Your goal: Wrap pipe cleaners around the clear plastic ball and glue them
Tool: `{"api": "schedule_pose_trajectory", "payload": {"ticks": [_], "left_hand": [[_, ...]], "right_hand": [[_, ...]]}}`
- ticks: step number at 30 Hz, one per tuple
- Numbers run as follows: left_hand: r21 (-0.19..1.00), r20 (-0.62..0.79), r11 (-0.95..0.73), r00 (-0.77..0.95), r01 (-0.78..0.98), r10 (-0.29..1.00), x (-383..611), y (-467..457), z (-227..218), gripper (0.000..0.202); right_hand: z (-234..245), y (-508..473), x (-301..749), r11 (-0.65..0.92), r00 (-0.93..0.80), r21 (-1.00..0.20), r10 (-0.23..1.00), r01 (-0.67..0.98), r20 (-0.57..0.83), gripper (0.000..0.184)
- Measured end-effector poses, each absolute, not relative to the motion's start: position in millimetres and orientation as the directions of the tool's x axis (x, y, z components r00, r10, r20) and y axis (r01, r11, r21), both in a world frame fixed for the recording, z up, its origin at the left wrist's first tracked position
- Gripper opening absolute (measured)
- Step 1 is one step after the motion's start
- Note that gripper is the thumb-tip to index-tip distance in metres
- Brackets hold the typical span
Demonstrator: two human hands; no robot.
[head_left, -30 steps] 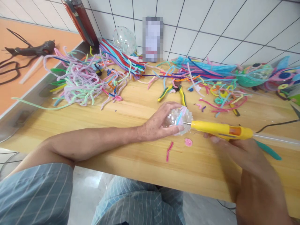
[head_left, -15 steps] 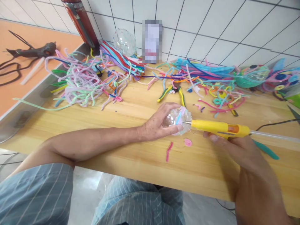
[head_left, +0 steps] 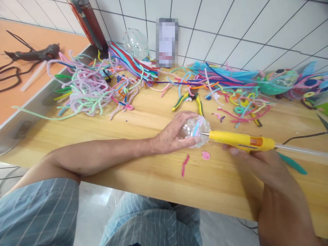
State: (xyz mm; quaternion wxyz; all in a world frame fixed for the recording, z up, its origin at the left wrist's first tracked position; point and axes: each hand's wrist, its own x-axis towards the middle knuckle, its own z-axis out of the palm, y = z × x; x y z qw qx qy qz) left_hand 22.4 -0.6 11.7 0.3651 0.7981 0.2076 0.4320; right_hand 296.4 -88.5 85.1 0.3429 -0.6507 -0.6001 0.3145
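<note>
My left hand [head_left: 172,135] is wrapped round a clear plastic ball [head_left: 197,129] that rests on the wooden table [head_left: 143,160]; blue and pink pipe-cleaner pieces stick to the ball. My right hand [head_left: 258,164] grips a yellow glue gun [head_left: 239,141] lying nearly level, its metal tip touching the ball's right side. A clear glue stick juts from the gun's back end. A pink spiral [head_left: 205,155] and a short pink pipe-cleaner piece [head_left: 185,164] lie just in front of the ball.
Heaps of coloured pipe cleaners [head_left: 89,85] cover the back of the table. Yellow-handled pliers [head_left: 189,100] lie behind the ball. Another clear ball [head_left: 135,43] stands by the tiled wall. A dark glue gun [head_left: 33,54] lies on the orange surface at left. A teal handle [head_left: 292,164] lies at right.
Almost nothing differs; the glue gun's tip stays at the ball, and my right hand has shifted only slightly.
</note>
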Motion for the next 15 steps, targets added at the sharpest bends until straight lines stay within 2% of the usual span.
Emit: {"api": "schedule_pose_trajectory", "payload": {"ticks": [8, 15], "left_hand": [[0.77, 0.544, -0.638, 0.543, -0.019, 0.64, 20.3, -1.6, 15.7, 0.059], [0.827, 0.485, -0.561, 0.549, -0.035, 0.681, 19.7, -2.8, 18.1, 0.057]], "right_hand": [[78.6, -85.2, 302.9, -0.048, -0.008, -0.859, 0.998, 0.51, -0.061, 0.025], [81.9, -85.4, 298.2, -0.087, 0.02, -0.869, 0.996, 0.488, -0.089, 0.028]]}}
